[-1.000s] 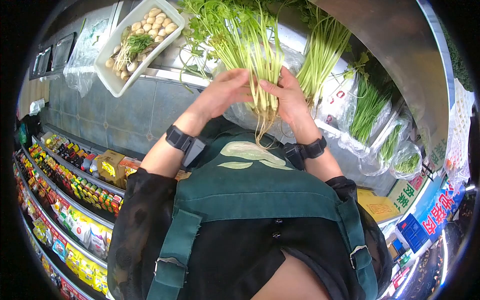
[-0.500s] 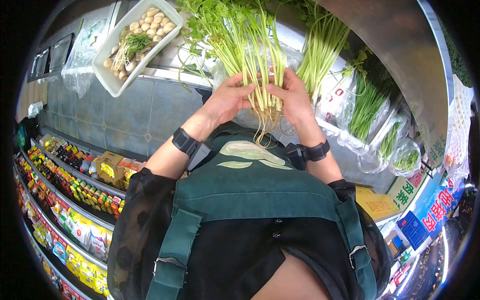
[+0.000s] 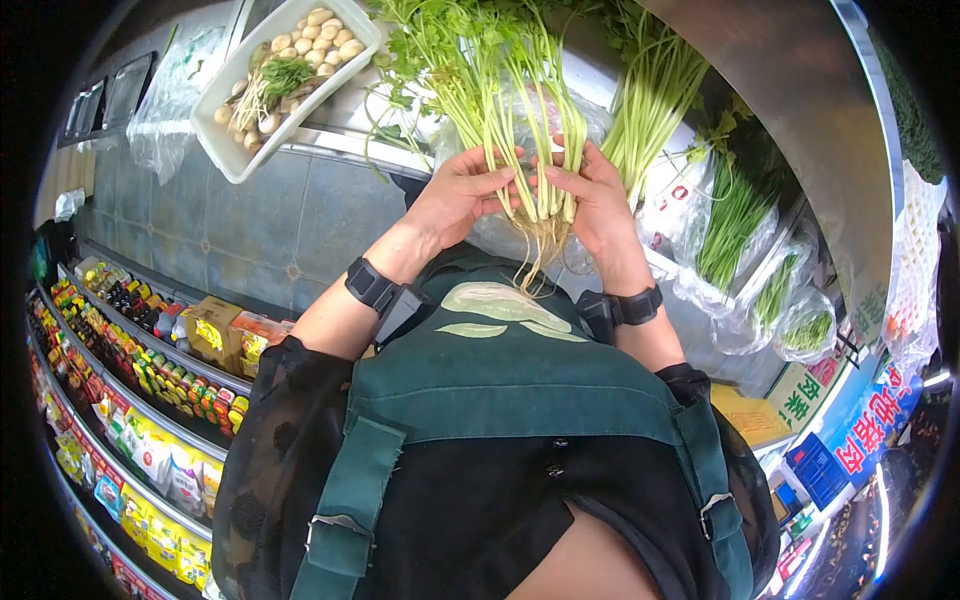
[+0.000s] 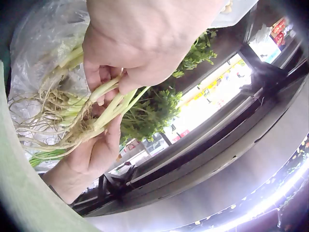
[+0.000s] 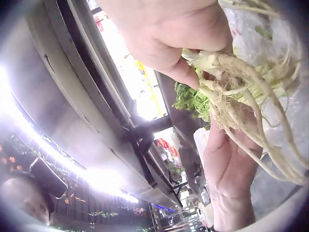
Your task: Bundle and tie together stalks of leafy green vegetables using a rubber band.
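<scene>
A bunch of leafy celery (image 3: 497,120), pale green stalks with stringy brown roots (image 3: 541,243), lies between both hands in the head view, roots toward the apron. My left hand (image 3: 458,192) pinches stalks on the left side near their base, thumb on top. Opposite it, my right hand (image 3: 598,198) grips the stalks at the right, its thumb laid across them. The stalks fan out with small gaps between them. Up close in the right wrist view, thick pale roots (image 5: 260,116) hang below the fingers. Leaves spread away over the counter.
A second celery bunch (image 3: 650,110) lies to the right, then bagged green chives (image 3: 735,225). At the left stands a white bin (image 3: 238,165) of round pale vegetables. A metal hood (image 3: 800,90) curves over the right; stocked shelves (image 3: 150,350) line the lower left.
My left hand, loosely spread beside the bunch at first, has moved right and taken hold of stalks. The stalks now stand farther apart, and the right hand has shifted slightly right.
</scene>
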Demonstrator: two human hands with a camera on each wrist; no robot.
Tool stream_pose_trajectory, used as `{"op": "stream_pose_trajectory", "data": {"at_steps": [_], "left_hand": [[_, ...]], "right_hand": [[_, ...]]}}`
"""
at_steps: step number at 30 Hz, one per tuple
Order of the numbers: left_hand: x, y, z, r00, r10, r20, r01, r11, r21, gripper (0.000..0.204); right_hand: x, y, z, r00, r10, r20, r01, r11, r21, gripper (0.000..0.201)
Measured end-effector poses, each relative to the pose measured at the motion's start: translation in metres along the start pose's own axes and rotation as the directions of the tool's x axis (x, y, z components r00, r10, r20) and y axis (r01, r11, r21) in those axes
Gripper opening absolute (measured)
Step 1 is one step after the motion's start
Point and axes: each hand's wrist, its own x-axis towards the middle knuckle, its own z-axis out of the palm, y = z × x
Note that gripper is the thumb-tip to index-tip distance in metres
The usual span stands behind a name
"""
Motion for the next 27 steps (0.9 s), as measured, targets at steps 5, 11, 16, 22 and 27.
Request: {"op": "stream_pose_trajectory", "data": {"at_steps": [5, 11, 16, 22, 27], "left_hand": [[-0.001, 0.001, 0.001, 0.999, 0.025, -0.028, -0.026, 0.998, -0.051, 0.026], [-0.004, 0.006, 0.006, 1.0, 0.024, 0.004, -0.024, 0.999, -0.04, 0.028], [-0.001, 0.002, 0.011, 1.0, 0.015, 0.002, -0.015, 0.996, 0.088, 0.032], [0.001, 0.001, 0.006, 0.997, 0.071, -0.006, -0.068, 0.976, 0.205, 0.033], [-0.001, -0.001, 0.005, 0.995, 0.091, -0.028, -0.082, 0.971, 0.224, 0.03]], "right_hand": [[-0.001, 0.001, 0.001, 1.0, -0.013, 0.022, 0.013, 1.0, -0.003, 0.049], [-0.003, 0.0, 0.005, 0.999, -0.02, 0.025, 0.019, 1.0, 0.015, 0.049], [0.001, 0.006, 0.004, 0.995, -0.095, 0.01, 0.095, 0.995, -0.043, 0.046], [-0.002, 0.003, 0.013, 0.997, -0.071, -0.017, 0.069, 0.992, -0.105, 0.047], [0.001, 0.006, 0.011, 0.996, -0.084, -0.019, 0.08, 0.981, -0.178, 0.047]]}}
